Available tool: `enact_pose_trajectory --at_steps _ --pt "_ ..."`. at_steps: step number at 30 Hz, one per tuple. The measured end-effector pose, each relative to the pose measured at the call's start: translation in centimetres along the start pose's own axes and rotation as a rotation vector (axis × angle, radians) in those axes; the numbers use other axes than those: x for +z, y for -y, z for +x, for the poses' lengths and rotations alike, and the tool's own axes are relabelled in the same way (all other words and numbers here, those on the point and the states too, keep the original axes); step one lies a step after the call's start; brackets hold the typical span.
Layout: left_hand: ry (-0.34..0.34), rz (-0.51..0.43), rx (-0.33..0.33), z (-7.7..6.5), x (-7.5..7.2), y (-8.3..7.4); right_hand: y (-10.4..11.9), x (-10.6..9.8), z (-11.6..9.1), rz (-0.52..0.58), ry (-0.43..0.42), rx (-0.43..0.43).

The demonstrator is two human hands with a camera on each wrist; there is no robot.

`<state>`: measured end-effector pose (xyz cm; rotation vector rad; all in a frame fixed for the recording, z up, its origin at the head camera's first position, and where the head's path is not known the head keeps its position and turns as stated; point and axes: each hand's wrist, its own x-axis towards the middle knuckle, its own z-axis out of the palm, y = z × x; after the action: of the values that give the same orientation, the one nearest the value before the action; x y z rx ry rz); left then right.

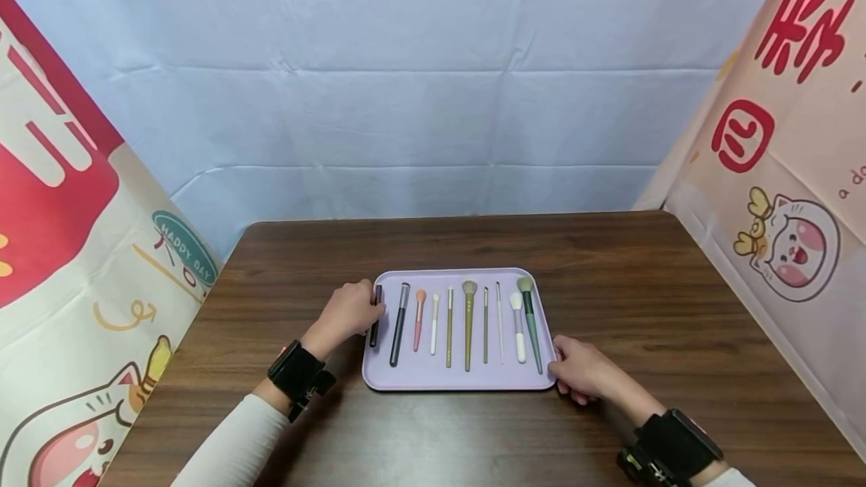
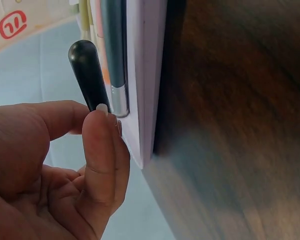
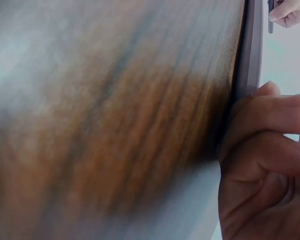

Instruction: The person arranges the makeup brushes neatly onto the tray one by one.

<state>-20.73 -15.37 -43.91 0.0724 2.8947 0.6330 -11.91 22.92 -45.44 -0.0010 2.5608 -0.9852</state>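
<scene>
A row of several makeup brushes lies on a lilac tray [image 1: 460, 382]. At the tray's left side, my left hand [image 1: 352, 310] pinches a black-handled makeup brush [image 1: 375, 331] between thumb and fingers. Its rounded black end [image 2: 84, 55] sticks out past the fingertips in the left wrist view; the other end is hidden there. Right beside it lies a dark brush with a silver collar [image 2: 120, 100]. My right hand [image 1: 582, 368] grips the tray's rim near the lower right corner, close to a green-handled brush [image 1: 531, 325].
The tray stands on a dark wooden table [image 1: 433, 442]. Behind the table hangs a pale blue cloth [image 1: 406, 111]. Printed cloths flank it, on the left [image 1: 61, 352] and on the right [image 1: 812, 194].
</scene>
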Motion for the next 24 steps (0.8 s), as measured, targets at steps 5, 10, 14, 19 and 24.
enact_pose_trajectory --at_steps 5,10,14,19,24 --pt "0.008 0.015 -0.007 0.1 0.5 -0.1 0.0 0.3 0.1 0.000 -0.006 0.008" --pt "-0.040 0.098 0.036 0.2 0.9 0.0 0.1 0.4 0.0 0.003 -0.007 0.007" --pt "-0.072 0.146 0.064 0.2 1.1 -0.1 0.2 0.4 0.0 0.001 -0.009 0.003" --pt "-0.082 0.156 0.075 0.1 1.5 -0.3 0.2 0.4 -0.1 0.001 -0.010 0.000" --pt "-0.085 0.161 0.062 0.0 1.9 -0.5 0.1 0.2 -0.2 0.007 -0.008 -0.013"
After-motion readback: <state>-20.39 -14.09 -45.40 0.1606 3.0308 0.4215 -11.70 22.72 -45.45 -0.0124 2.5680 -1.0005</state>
